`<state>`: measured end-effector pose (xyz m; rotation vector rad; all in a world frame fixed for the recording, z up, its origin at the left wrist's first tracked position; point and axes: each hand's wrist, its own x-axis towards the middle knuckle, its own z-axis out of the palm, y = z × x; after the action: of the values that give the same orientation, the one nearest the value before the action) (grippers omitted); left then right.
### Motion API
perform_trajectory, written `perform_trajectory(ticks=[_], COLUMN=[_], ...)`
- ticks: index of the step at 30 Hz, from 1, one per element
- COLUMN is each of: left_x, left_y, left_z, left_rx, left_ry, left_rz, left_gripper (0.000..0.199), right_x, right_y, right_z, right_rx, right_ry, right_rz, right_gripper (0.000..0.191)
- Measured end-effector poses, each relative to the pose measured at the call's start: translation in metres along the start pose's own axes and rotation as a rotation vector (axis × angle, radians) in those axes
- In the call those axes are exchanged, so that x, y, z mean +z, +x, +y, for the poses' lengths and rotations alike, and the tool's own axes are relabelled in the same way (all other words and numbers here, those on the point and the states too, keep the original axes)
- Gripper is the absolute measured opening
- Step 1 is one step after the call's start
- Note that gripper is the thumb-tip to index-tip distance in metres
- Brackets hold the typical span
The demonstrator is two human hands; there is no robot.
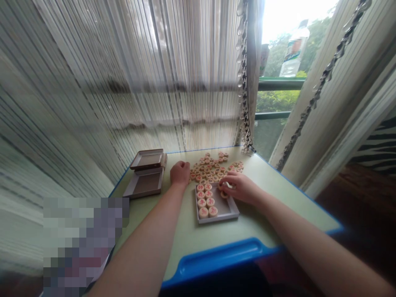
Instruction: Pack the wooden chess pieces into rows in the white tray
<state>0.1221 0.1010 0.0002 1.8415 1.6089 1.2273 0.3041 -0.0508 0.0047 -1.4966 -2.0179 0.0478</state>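
Note:
A shallow box (225, 209) stands on the table in front of me, with two columns of round Chinese chess pieces (208, 194) marked in red along its left side. Over the box's far right corner, my right hand (239, 186) pinches a chess piece (220, 187) between thumb and fingers. Just below those fingertips, another piece (224, 195) lies in the box. My left hand (180, 173) is closed beside the left edge of a loose spread of pieces (213, 166); anything inside it is hidden.
At the table's left stand an open shallow tray (144, 183) and a stacked brown-edged box (147, 158). A blue rim with a moulded trough (221, 256) edges the near side of the table (262, 231). String curtains (161, 74) hang behind. A bottle (295, 51) stands at the window.

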Motion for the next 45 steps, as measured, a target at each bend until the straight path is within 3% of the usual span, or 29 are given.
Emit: perform_trajectory(ticks=[8,21,26,34,38,42,45], left_x=[-0.003,-0.004,-0.006,-0.007,-0.006,-0.006,-0.006], left_y=[-0.001,-0.003,-0.006,-0.015,-0.017,-0.018,-0.021], left_z=[0.001,0.004,0.007,0.015,0.015,0.018,0.023], left_rx=[0.004,0.014,0.026,0.324,0.443,0.421,0.389], left_ry=[0.054,0.082,0.118,0.213,0.240,0.075,-0.108], left_rz=[-0.026,-0.028,-0.021,0.020,-0.010,-0.062,-0.146], left_gripper=[0.023,0.024,0.025,0.022,0.021,0.016,0.026], right_x=[-0.002,0.004,0.006,0.006,0.004,0.004,0.008], right_y=[-0.001,0.007,0.008,0.010,0.010,0.008,0.008], right_z=[-0.001,0.027,0.037,0.047,0.048,0.046,0.046], right_rx=[0.002,0.150,0.129,0.155,0.188,0.201,0.156], right_ry=[0.033,0.010,-0.015,-0.024,-0.082,-0.145,-0.204], right_rz=[0.001,0.176,0.099,0.175,0.149,0.136,0.143], right_gripper=[0.015,0.020,0.018,0.019,0.018,0.018,0.024])
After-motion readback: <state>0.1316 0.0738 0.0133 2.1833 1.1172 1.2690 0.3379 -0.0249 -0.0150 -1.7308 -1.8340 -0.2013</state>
